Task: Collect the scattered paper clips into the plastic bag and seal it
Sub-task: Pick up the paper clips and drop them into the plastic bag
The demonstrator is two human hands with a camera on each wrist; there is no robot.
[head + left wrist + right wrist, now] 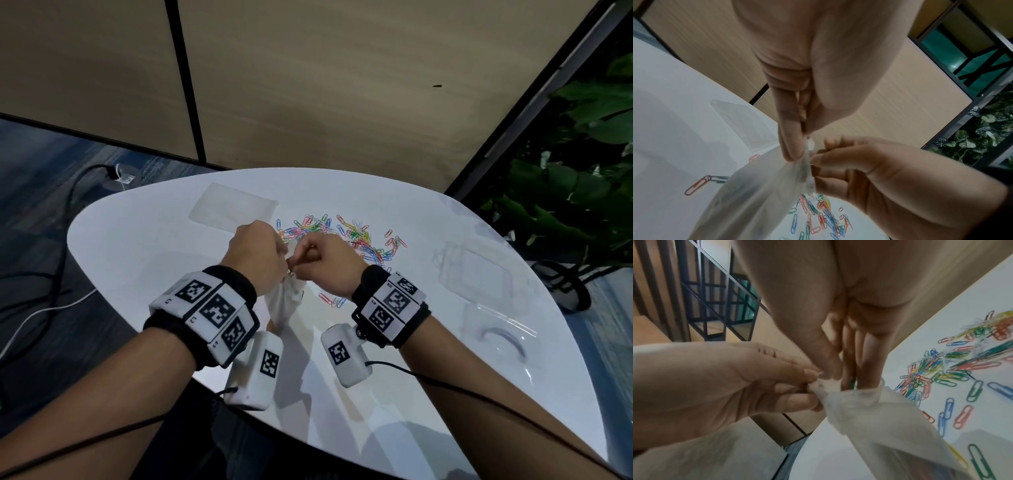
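Note:
A clear plastic bag [286, 303] hangs between my two hands above the white table [137, 240]. My left hand [281, 265] pinches one side of the bag's top edge [807, 155]. My right hand [305, 256] pinches the opposite side, thumb outside and fingertips [869, 378] reaching into the bag's open mouth [859, 394]. Something green shows between those fingertips, too blurred to name. Coloured paper clips [346, 234] lie in a loose pile just beyond the hands, also seen in the wrist views [822, 214] [941, 373]. A few clips [330, 299] lie under my right wrist.
A second flat clear bag [233, 209] lies at the table's far left. Clear plastic box parts [474, 270] [500, 337] sit on the right. A potted plant [582, 178] stands past the right edge, and cables [51, 301] run on the floor at left.

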